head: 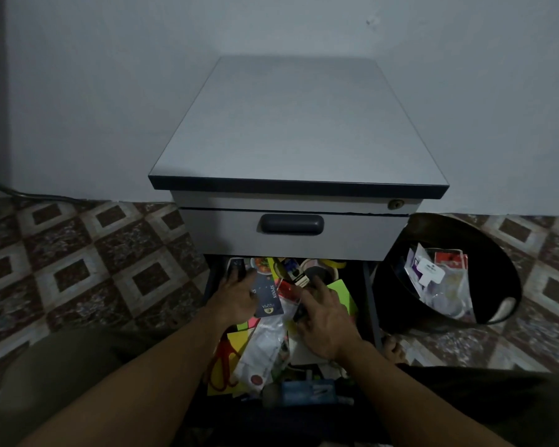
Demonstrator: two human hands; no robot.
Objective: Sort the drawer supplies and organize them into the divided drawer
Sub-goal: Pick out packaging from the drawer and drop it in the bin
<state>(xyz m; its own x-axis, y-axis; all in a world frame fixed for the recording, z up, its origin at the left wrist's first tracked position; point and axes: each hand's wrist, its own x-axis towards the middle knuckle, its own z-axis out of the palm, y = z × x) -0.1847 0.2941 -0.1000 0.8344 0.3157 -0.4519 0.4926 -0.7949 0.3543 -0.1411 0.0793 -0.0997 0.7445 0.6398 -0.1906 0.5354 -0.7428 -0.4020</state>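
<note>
Blue, blurred and cylinder-like, an object (307, 390) lies at the near end of the open drawer (367, 287), between the person's two bare forearms, which reach forward into the clutter. Red-handled scissors (219, 366) lie on yellow paper at the drawer's left side, just beside a white plastic pouch (261, 348) that runs lengthwise down the middle. The left hand (236, 293) grips a navy packet printed SPOON (268, 300) by its left edge, fingers curled at the far-left part of the drawer. The right hand (325, 319) lies palm down over the heap, its fingers spread and the thumb against a small black item (299, 312); whether it holds that item cannot be told. Green sheets (341, 293) show under and past this hand. Above the open drawer, the grey cabinet (297, 124) has its upper drawer closed, with a dark handle (291, 224) and a round lock (395, 204) at its right corner. A black bin (400, 285) stands tilted just beside the cabinet on the right, with plastic packets (439, 282) inside, on the patterned tile floor (78, 253)
</note>
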